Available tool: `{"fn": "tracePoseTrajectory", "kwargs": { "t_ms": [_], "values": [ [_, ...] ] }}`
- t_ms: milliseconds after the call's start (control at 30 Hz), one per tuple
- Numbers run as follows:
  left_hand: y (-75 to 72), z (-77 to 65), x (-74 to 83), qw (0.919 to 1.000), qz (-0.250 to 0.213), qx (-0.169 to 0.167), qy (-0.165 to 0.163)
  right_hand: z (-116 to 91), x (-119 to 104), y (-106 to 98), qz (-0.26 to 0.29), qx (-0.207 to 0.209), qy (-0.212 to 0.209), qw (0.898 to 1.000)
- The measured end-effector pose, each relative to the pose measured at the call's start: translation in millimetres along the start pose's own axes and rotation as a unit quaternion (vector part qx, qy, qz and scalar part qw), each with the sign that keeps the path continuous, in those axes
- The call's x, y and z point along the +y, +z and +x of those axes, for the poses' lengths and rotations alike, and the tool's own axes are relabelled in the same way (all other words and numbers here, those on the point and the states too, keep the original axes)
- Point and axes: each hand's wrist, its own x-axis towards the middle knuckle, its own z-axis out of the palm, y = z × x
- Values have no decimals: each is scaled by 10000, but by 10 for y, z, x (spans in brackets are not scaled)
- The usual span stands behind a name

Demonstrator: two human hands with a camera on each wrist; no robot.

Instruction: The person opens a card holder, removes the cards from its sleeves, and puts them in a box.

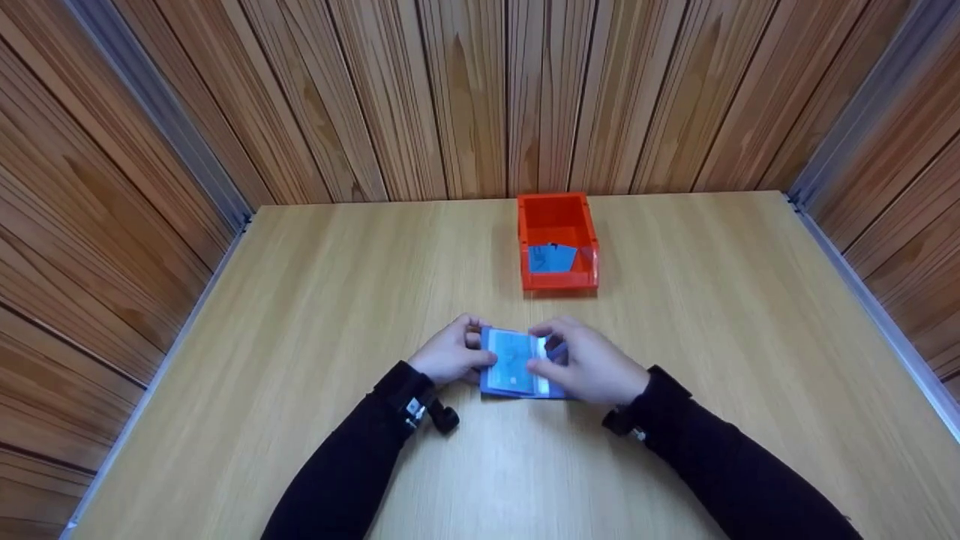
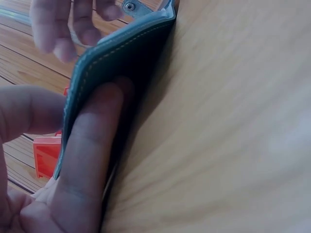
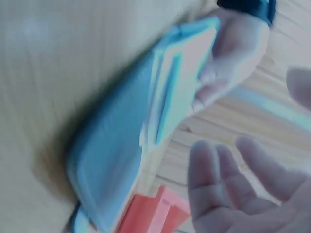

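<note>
A blue card wallet point(image 1: 514, 364) lies spread on the table in front of me, with pale inner sleeves point(image 3: 175, 92) on its left half in the head view. My left hand point(image 1: 452, 354) grips that half's edge, thumb on top and fingers underneath. Stitching runs along the wallet's cover point(image 2: 126, 41) in the left wrist view, and a small strap with a metal snap point(image 2: 130, 7) sticks out beyond it. Over the right half hovers my right hand point(image 1: 600, 366), fingers spread and slightly bent. The right wrist view shows its fingers point(image 3: 206, 170) apart from the wallet.
Behind the wallet stands a red open-front bin point(image 1: 559, 281) with a blue flat piece point(image 1: 551, 258) inside. Wood-plank walls point(image 1: 465, 97) close off the back and both sides of the light wooden table point(image 1: 337, 285).
</note>
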Motion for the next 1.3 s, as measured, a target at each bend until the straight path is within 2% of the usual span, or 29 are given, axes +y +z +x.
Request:
{"fn": "tracePoseTrajectory", "kwargs": {
  "t_ms": [100,200,267,333,600,800,933,1133,1300],
  "values": [
    [-3,-8,14,10000,-19,3,-27,83,83,-96,917,123,566,9941],
    [-6,-10,16,10000,-49,-25,-50,166,194,-127,1773,-40,952,9795],
    [-5,-8,20,9999,-77,-58,-65,206,252,-123,2198,-162,1140,9687],
    [-3,-4,22,9999,-94,-69,-81,233,292,-108,2418,-256,1225,9622],
    [10,1,23,9997,-146,-90,-144,258,318,-43,2539,-430,1297,9575],
    [23,-11,16,9997,-205,-126,-43,265,316,-25,2720,-624,1271,9518],
    [21,-15,18,9997,-210,-143,-18,274,319,-26,2671,-652,1247,9533],
    [5,-28,36,9997,-186,-160,-73,312,313,-37,2307,-850,1185,9620],
    [13,-23,42,9996,-160,-196,-92,361,338,-61,2370,-1088,1314,9564]
  ]
}}
